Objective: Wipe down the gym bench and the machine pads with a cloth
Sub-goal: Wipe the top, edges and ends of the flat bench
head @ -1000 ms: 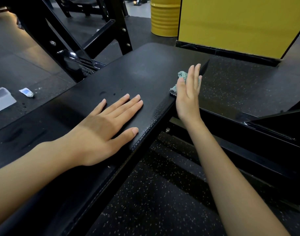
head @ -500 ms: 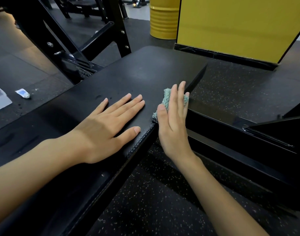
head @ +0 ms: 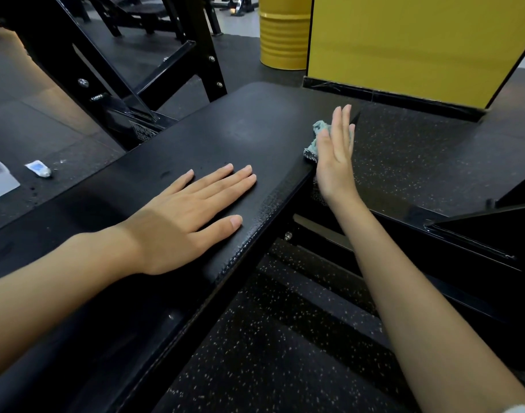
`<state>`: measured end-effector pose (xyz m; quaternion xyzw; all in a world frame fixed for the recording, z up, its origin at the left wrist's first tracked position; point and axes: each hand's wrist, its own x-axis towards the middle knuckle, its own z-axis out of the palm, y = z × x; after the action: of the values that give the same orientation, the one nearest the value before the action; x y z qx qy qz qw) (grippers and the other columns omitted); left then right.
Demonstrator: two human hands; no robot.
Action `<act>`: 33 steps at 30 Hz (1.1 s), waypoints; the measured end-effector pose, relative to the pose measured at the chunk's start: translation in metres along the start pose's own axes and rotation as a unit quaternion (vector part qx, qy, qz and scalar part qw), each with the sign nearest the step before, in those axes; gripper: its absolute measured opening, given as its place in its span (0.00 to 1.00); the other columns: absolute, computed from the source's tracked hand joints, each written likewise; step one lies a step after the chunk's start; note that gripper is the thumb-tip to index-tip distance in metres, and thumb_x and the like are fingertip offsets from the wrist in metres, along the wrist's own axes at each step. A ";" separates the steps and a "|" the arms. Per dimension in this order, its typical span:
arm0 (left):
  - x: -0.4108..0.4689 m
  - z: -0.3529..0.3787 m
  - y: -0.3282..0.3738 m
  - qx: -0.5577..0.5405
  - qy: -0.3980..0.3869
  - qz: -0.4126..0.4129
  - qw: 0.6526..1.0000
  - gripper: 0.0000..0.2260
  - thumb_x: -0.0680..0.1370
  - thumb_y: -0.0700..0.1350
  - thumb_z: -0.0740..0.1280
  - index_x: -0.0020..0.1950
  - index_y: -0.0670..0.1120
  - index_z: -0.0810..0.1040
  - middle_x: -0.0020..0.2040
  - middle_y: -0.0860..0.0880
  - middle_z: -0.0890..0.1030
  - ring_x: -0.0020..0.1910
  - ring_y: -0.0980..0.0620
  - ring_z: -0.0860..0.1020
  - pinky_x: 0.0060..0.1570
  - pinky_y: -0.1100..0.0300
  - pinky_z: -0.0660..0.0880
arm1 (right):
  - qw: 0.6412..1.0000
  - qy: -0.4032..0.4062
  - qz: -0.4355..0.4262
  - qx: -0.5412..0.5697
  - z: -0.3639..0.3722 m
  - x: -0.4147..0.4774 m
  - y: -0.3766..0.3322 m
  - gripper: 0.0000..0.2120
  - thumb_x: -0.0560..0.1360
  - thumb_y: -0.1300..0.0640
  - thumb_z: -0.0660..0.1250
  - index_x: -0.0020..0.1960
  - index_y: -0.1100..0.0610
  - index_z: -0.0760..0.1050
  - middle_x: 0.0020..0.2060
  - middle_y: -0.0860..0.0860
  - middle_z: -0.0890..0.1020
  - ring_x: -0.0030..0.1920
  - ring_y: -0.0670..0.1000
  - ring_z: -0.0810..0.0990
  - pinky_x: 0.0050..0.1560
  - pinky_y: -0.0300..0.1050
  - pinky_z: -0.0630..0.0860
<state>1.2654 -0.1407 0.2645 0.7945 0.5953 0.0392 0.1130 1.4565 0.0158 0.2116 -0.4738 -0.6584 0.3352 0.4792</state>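
Under the right hand [head: 335,162]: cloth [head: 314,141] against bench [head: 240,129].

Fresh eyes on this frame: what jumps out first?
The left hand lies flat on the black bench pad at centre. At the pad's right edge the right hand presses a teal cloth with straight fingers. Behind, a yellow barrel and yellow panel stand out.

A gym: padded bench [head: 225,138], speckled rubber floor [head: 285,353], probably rack frames [head: 203,49].

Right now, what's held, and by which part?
Nothing gripped: right hand presses crumpled teal cloth, palm over its middle, against black padded bench's side edge; left hand empty.
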 end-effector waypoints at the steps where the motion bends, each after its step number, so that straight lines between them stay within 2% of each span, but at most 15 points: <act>1: 0.000 0.000 0.000 0.001 0.001 0.002 1.000 0.29 0.75 0.68 0.38 0.76 0.68 0.41 0.76 0.73 0.41 0.74 0.72 0.36 0.77 0.57 0.35 | 1.000 0.000 0.000 -0.001 0.000 -0.001 0.000 0.24 0.87 0.55 0.46 0.80 0.58 0.44 0.80 0.50 0.42 0.79 0.52 0.36 0.77 0.47 0.36; 5: 0.001 0.002 -0.002 0.011 0.004 0.010 1.000 0.29 0.75 0.68 0.38 0.77 0.67 0.41 0.76 0.73 0.40 0.75 0.71 0.36 0.77 0.57 0.35 | 1.000 0.000 -0.005 0.005 0.006 -0.016 -0.005 0.25 0.86 0.56 0.47 0.80 0.58 0.43 0.80 0.50 0.41 0.79 0.51 0.36 0.77 0.46 0.35; 11: 0.006 -0.002 -0.007 0.010 -0.010 0.027 1.000 0.31 0.74 0.69 0.39 0.77 0.67 0.41 0.77 0.72 0.41 0.75 0.71 0.37 0.76 0.59 0.35 | 0.999 -0.016 -0.044 0.022 0.017 -0.048 -0.007 0.32 0.80 0.48 0.46 0.80 0.58 0.43 0.80 0.49 0.41 0.79 0.48 0.36 0.76 0.40 0.35; 15: 0.014 -0.005 -0.013 0.011 -0.017 0.047 0.999 0.30 0.75 0.70 0.40 0.77 0.67 0.42 0.78 0.71 0.42 0.75 0.70 0.38 0.76 0.59 0.36 | 0.999 -0.008 -0.046 0.020 0.017 -0.039 -0.004 0.31 0.81 0.49 0.46 0.80 0.57 0.43 0.80 0.48 0.41 0.79 0.49 0.35 0.75 0.39 0.35; 20: 0.024 -0.007 -0.014 0.022 -0.024 0.050 0.998 0.30 0.74 0.70 0.38 0.76 0.67 0.41 0.77 0.71 0.41 0.75 0.71 0.37 0.76 0.59 0.36 | 0.999 -0.003 -0.027 0.020 0.010 -0.018 0.000 0.25 0.86 0.57 0.47 0.80 0.58 0.43 0.80 0.49 0.41 0.79 0.50 0.35 0.73 0.38 0.35; 26: 0.034 -0.006 -0.017 0.019 -0.020 0.052 0.998 0.29 0.75 0.69 0.39 0.77 0.67 0.42 0.78 0.71 0.42 0.75 0.71 0.37 0.77 0.56 0.37 | 1.000 -0.003 0.004 0.022 0.002 0.008 0.008 0.25 0.87 0.55 0.46 0.81 0.56 0.43 0.80 0.47 0.40 0.79 0.49 0.36 0.72 0.37 0.36; 33: 0.046 -0.007 -0.021 0.014 -0.014 0.055 0.998 0.29 0.76 0.69 0.39 0.77 0.67 0.43 0.77 0.71 0.42 0.75 0.70 0.38 0.78 0.53 0.38 | 1.000 -0.003 0.021 0.003 -0.007 0.037 0.017 0.25 0.87 0.55 0.46 0.81 0.56 0.43 0.80 0.48 0.41 0.79 0.51 0.36 0.76 0.45 0.36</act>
<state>1.2579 -0.0905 0.2633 0.8280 0.5496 0.0261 0.1080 1.4651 0.0558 0.2101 -0.4852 -0.6490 0.3485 0.4711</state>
